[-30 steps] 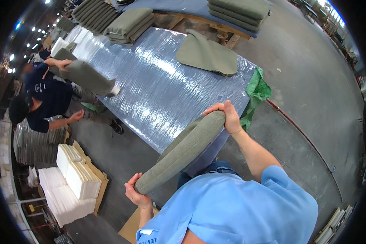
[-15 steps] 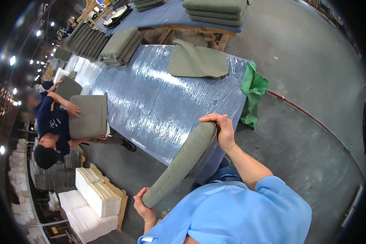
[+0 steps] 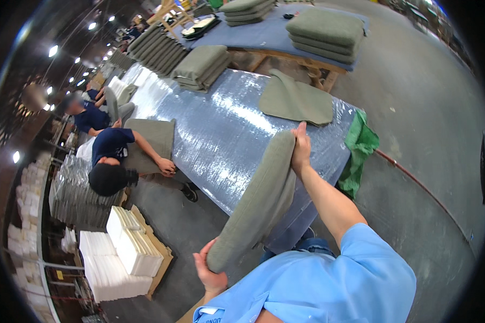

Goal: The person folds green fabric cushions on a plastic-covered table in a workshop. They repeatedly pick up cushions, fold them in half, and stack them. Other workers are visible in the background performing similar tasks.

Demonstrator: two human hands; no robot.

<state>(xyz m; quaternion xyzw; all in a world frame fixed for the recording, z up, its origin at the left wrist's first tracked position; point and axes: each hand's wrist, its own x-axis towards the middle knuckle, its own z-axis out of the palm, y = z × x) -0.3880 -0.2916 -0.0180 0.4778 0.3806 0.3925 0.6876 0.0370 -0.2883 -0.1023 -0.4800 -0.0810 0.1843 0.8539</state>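
A grey-green seat cushion (image 3: 253, 199) is held up on edge in front of me, slanting from lower left to upper right over the near edge of the plastic-covered table (image 3: 215, 140). My left hand (image 3: 211, 272) is closed around its lower end, thumb and fingers at the corner. At the upper end, my right hand (image 3: 302, 148) grips the other corner, with part of its fingers hidden behind the fabric. Beyond that hand, a limp grey-green cushion cover (image 3: 296, 99) lies on the table with one corner folded over.
Cushion stacks stand along the far side, one a folded-looking pile (image 3: 202, 67). To the left a co-worker (image 3: 110, 151) bends over another cushion (image 3: 151, 140). White foam pads (image 3: 116, 264) are piled at lower left. A green plastic bag (image 3: 359, 153) hangs off the table's right corner.
The cushion has come up higher and more upright, its near face turned more toward me. My right hand has shifted from over its top to its side. The co-worker has leaned further down.
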